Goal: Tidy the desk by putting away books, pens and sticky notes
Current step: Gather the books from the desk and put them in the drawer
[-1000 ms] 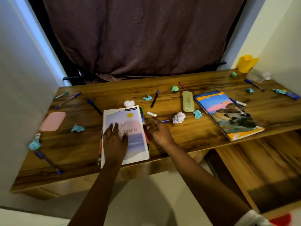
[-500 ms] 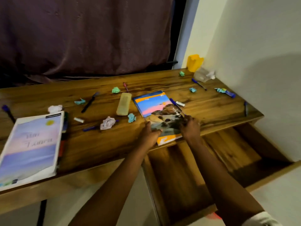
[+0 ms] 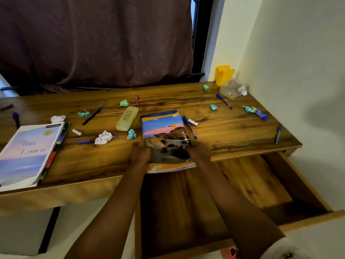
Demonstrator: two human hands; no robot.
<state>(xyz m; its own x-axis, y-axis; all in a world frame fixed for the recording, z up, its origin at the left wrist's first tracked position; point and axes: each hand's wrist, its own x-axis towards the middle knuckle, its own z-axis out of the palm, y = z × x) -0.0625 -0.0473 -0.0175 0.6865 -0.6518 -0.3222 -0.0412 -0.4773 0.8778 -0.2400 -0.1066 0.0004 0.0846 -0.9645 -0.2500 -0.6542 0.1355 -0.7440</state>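
- the left hand (image 3: 140, 154) and the right hand (image 3: 199, 151) gripped a landscape-cover book (image 3: 164, 135) by its near corners, fingers curled onto both side edges.
- the book lay at the tabletop (image 3: 233, 131) front edge, its near end overhanging an open drawer (image 3: 205, 199).
- at 9 o'clock from that book, a pale purple book (image 3: 28, 152) sat on the tabletop's front left edge.
- at 11 o'clock lay a yellowish case (image 3: 127, 121), with a black pen (image 3: 94, 114) farther left.
- a blue pen (image 3: 189, 126) touched the held book's right edge at 2 o'clock.
- crumpled teal and white notes lay scattered; one teal note (image 3: 131, 134) was just beside the book at 9 o'clock.
- a yellow cup (image 3: 224, 74) stood at 1 o'clock in the far corner.
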